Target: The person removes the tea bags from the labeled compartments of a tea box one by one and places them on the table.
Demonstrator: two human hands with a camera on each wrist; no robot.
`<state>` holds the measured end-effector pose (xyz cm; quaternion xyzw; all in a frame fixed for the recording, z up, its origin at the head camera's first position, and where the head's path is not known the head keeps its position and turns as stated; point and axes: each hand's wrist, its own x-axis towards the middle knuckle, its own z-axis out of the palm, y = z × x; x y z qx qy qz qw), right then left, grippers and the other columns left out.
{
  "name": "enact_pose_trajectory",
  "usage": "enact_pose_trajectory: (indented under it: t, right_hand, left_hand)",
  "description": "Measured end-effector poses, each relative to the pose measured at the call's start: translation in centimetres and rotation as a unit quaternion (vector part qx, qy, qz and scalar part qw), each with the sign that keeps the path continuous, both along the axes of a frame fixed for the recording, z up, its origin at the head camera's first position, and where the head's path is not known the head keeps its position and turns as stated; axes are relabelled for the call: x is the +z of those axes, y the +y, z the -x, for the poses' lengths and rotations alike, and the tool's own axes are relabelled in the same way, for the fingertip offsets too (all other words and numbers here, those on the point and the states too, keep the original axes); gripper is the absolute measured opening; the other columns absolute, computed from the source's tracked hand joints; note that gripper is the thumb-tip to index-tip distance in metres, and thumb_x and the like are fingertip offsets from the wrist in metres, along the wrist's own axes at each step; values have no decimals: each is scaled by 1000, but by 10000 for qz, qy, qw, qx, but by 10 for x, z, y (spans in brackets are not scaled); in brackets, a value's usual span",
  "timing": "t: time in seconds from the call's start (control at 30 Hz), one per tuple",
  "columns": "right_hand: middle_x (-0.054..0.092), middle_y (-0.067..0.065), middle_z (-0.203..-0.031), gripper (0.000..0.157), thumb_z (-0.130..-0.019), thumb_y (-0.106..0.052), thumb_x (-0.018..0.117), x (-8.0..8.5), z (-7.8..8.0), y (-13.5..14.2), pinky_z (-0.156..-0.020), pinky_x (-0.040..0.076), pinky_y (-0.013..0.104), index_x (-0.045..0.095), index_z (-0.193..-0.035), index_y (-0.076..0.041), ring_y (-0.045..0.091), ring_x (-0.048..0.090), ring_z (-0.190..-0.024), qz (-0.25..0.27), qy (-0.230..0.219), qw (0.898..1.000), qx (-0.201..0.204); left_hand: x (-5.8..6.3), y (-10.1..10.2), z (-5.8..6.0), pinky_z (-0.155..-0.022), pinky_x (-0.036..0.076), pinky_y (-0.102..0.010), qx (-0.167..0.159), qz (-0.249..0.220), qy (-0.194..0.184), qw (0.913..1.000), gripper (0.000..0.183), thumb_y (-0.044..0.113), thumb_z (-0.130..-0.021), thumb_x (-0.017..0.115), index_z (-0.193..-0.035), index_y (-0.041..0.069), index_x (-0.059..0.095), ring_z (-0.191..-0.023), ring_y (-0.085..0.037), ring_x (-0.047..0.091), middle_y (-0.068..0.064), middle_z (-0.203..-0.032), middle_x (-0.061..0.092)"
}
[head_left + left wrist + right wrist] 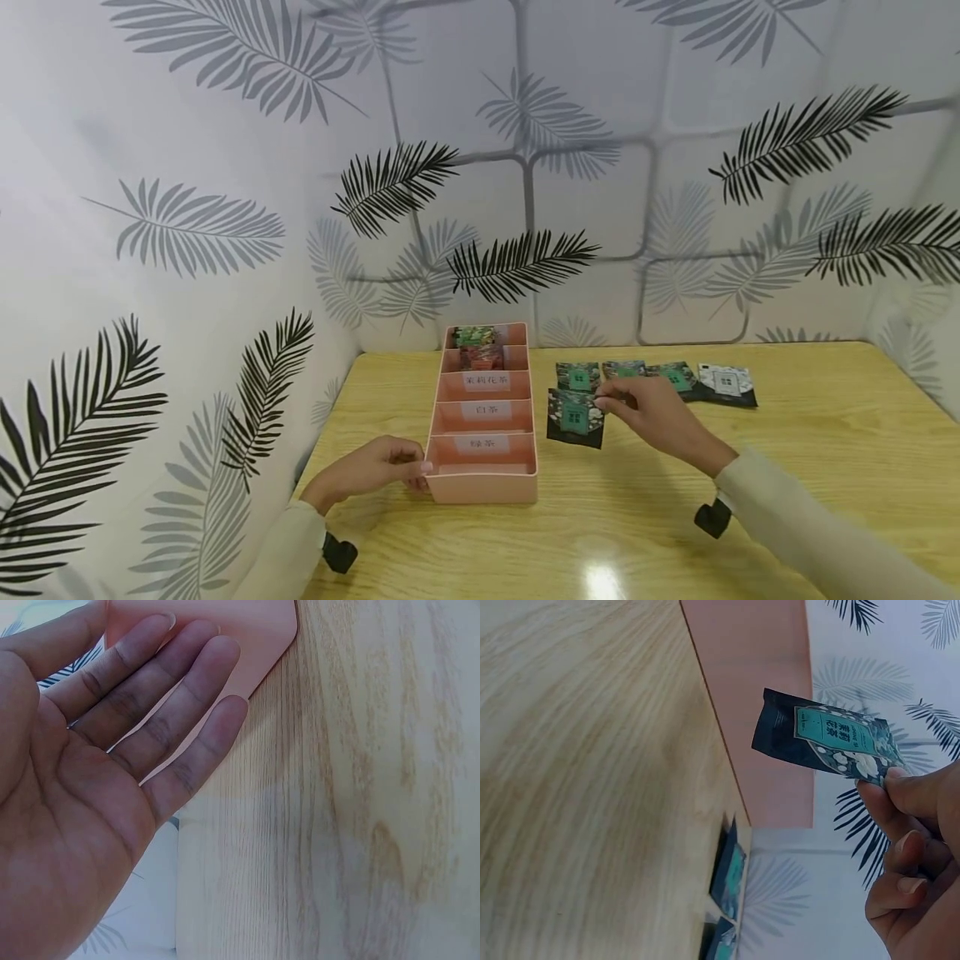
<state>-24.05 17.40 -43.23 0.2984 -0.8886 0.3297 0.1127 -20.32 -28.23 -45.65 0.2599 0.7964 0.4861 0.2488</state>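
My right hand [651, 417] pinches a dark tea sachet [574, 418] by its edge between thumb and fingertips, just right of the pink divided box [483, 490]. In the right wrist view the tea sachet [832, 739] is held up in front of the box's pink side wall, its teal jasmine label showing. At the box's front left corner, my left hand [378, 468] grips the wall, thumb at the rim and fingers against the outside. The left wrist view shows the fingertips of that hand [127, 765] at the pink wall.
Green packets [474, 336] and red packets [482, 357] lie in the box's two rear compartments; the nearer ones carry Chinese labels. Behind the held sachet, a row of sachets lies on the wooden table [637, 542], with a white-topped sachet [726, 382] at its right end. A leaf-patterned wall backs the table.
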Motion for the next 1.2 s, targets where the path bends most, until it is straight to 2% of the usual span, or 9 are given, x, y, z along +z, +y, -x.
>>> enact_pose_trajectory:
  t: [0.13,0.3,0.4,0.6,0.83,1.0,1.2]
  right_hand:
    - [53,-13,-62,11,-100,-23,70,-7,-1,2,-51,35,26,77,-105,-17,5,37,-49,-86,-113,9999,-25]
    - [67,-12,-77,14,-101,-22,70,-18,1,5,-51,38,26,78,-107,-14,5,40,-50,-234,-375,9990,-63]
    - [71,-9,-84,12,-100,-21,71,-25,6,6,-50,39,26,78,-106,-14,6,41,-50,-295,-404,9987,-66]
    - [72,-8,-84,7,-99,-19,72,-36,23,9,-50,38,27,78,-102,-16,7,44,-52,-431,-378,9982,-163]
    - [72,-8,-86,5,-97,-16,73,-48,39,9,-57,46,29,77,-100,-15,6,56,-62,-533,-481,9973,-142]
    - [73,-6,-86,5,-96,-16,75,-54,48,8,-64,54,35,78,-99,-13,8,63,-71,-605,-522,9963,-320]
    - [72,-6,-86,3,-96,-18,76,-60,57,7,-67,57,39,78,-96,-15,10,65,-74,-679,-702,9940,-485]
  left_hand:
    - [0,-1,-1,-88,56,-56,7,16,32,10000,28,25,-108,57,-100,2,71,-95,-46,67,-14,-101,73]
    - [-1,-2,-1,-89,57,-55,15,-17,-49,10000,29,26,-108,58,-99,1,71,-96,-49,66,-15,-102,73]
    - [-2,-3,-2,-89,56,-55,44,9,-79,10000,30,27,-108,58,-99,1,71,-96,-49,66,-15,-101,73]
    - [-2,-3,-2,-89,56,-55,109,52,-57,9999,30,27,-107,58,-99,1,71,-96,-48,66,-14,-101,73]
    - [-1,-1,-3,-90,56,-55,138,65,-66,9999,29,27,-107,59,-98,1,70,-96,-48,66,-14,-101,73]
    - [1,0,-2,-89,56,-55,163,141,-27,9998,30,28,-107,59,-98,2,70,-96,-46,66,-12,-101,73]
    - [1,0,-1,-89,57,-53,156,148,-11,9998,30,28,-107,59,-98,2,70,-96,-45,67,-13,-101,73]
